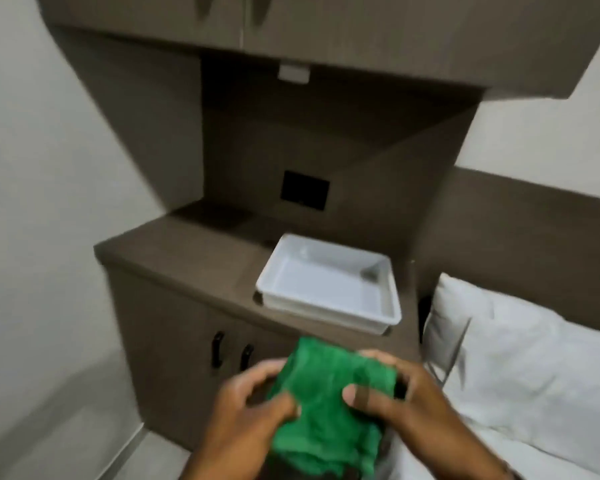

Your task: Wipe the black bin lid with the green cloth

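A green cloth (329,403) is held up in front of me, low in the head view, draped over something dark. My left hand (246,410) grips its left side, thumb on top. My right hand (402,407) grips its right side, thumb pressed onto the cloth. A thin dark strip at the cloth's right edge (399,388) may be the black bin lid; the cloth hides nearly all of it, and I cannot tell for sure. The whole picture is blurred.
A brown cabinet (174,261) with two black door handles (231,351) stands ahead, with upper cupboards above. A white tray (326,318) sits on its top at the right. A bed with a white pillow (513,362) lies to the right. Pale floor at lower left.
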